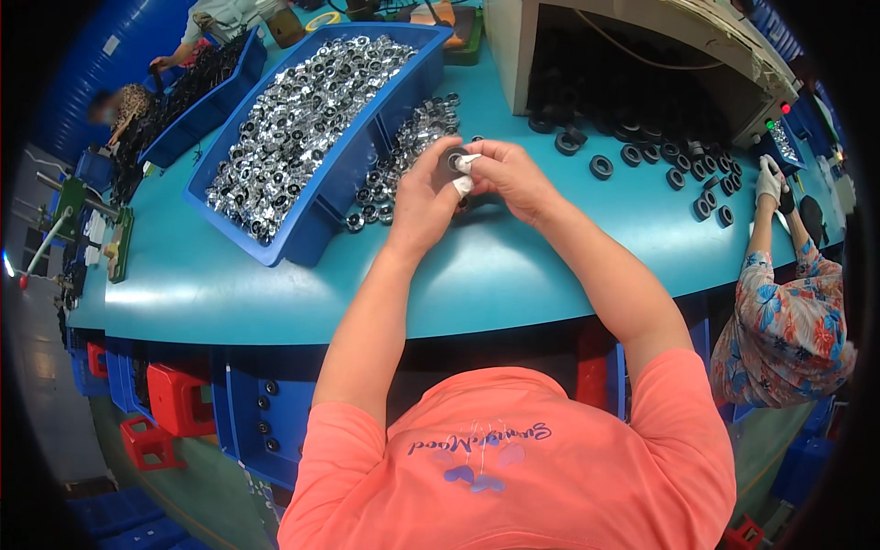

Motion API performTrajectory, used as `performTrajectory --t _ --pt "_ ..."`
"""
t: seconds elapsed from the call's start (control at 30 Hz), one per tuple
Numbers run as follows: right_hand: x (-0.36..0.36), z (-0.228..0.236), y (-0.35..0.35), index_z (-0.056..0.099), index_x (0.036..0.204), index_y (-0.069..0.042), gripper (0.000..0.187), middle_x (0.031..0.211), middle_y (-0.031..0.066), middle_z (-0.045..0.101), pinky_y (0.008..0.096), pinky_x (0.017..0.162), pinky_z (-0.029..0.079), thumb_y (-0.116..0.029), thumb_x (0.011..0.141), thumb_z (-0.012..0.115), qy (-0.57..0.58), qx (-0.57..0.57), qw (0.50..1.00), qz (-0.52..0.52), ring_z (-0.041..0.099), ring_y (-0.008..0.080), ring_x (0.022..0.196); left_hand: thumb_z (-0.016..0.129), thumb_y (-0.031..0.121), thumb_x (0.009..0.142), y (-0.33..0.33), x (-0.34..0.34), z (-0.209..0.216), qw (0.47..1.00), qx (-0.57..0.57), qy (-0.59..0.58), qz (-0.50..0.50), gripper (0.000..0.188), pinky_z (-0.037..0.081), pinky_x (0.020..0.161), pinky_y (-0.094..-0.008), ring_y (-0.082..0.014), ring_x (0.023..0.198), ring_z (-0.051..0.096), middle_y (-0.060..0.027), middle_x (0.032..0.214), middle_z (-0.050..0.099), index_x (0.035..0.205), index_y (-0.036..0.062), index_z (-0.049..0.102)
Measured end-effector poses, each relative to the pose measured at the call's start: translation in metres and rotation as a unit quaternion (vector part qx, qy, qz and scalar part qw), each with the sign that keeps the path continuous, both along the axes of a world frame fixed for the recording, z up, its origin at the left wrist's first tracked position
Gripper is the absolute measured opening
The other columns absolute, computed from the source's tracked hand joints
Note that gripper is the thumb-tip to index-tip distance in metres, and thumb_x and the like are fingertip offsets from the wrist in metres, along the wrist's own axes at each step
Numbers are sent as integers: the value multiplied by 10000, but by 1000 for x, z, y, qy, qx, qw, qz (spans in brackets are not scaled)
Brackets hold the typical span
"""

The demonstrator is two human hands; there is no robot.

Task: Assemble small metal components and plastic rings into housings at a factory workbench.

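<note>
I am working at a teal desk (522, 284), which is carrying a blue plastic bin (312, 227) of shiny round parts; more loose parts (423, 130) are lying beside it, and black rings (698, 170) are lying before a pale open-fronted box (660, 27).

The left forearm (371, 316) rises steeply and the right forearm (610, 261) slants inward, both bare, elbows wider apart than the wrists. The left hand (424, 202) and right hand (518, 181) come together ahead of the chest, fingers curled in a close pinch, white coverings (462, 186) on a digit tip of each
</note>
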State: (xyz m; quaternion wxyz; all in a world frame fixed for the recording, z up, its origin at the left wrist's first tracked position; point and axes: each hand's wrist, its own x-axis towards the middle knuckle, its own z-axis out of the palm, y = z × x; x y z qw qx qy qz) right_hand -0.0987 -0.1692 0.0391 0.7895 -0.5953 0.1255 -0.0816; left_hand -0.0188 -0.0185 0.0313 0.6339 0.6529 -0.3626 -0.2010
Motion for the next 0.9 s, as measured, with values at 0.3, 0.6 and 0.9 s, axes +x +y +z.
performTrajectory --t 0.3,0.6,0.9 --pt "-10 20 -31 700 1153 -40 277 996 30 671 274 725 548 -152 908 632 -53 -117 989 -75 612 107 811 738 50 835 1 0 1 998 -44 -38 32 506 530 711 -226 -97 901 626 -28 1080 638 1307 58 556" --pt "-93 64 -130 717 1132 -65 263 860 -12 652 240 710 505 -198 917 646 40 -362 912 -188 571 66 759 795 149 770 144 -31 46 937 49 -259 231 505 501 829 -288 -157 944 595 -74 1078 591 1203 38 559" --pt "-146 -5 -140 638 1272 -88 561 1152 121 621 338 839 520 -307 780 795 195 -631 730 -176 628 196 905 715 100 847 404 -91 8 744 409 -310 428 544 485 839 -347 -214 1059 571 -116 1181 554 1357 70 528"
